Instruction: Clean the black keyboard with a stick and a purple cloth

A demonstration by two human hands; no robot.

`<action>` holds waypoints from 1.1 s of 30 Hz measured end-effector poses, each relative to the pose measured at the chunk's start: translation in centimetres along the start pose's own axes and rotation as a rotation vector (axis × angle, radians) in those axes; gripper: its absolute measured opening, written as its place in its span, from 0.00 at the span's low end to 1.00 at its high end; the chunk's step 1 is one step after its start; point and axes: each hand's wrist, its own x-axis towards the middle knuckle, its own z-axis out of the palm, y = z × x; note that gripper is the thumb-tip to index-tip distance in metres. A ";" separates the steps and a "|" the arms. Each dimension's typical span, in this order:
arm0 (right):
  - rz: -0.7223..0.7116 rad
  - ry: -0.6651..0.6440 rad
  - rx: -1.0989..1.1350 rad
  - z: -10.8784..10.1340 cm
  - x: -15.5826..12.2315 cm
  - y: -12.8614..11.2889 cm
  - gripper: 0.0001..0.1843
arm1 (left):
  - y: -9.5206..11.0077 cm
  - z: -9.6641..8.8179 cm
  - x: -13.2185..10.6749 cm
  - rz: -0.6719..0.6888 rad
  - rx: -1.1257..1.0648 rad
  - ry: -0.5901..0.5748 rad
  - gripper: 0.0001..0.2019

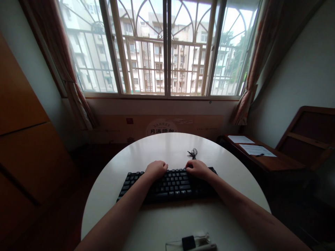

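Black, the keyboard [175, 186] lies on a white table [110, 198]. Left of the keyboard's middle, the person's left hand [156, 169] bends over its far edge, knuckles up, fingers curled. Beyond the keyboard, a cardboard box [159, 128], its inside hidden, reads "月满颐和". A black block [188, 243] sits on the keyboard's near side, a coiled cable [193, 153] just past its far edge. Right of the keyboard's middle, the right hand [198, 168] curls over that edge, apart from the left; whether either grips cannot be told.
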 end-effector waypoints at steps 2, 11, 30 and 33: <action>-0.009 -0.010 0.021 -0.2 -0.1 0.1 0.15 | 0.0 0.0 0.0 -0.001 0.001 0.000 0.21; -0.110 -0.105 0.298 -1.0 -0.4 1.7 0.17 | -0.1 0.1 0.1 -0.010 0.001 -0.008 0.21; -0.133 -0.168 0.456 -3.4 -1.6 4.2 0.20 | -0.1 0.0 0.0 -0.009 0.001 0.002 0.21; -0.104 -0.137 0.506 -3.6 -1.6 5.9 0.23 | -0.1 0.0 0.0 -0.006 0.002 0.003 0.21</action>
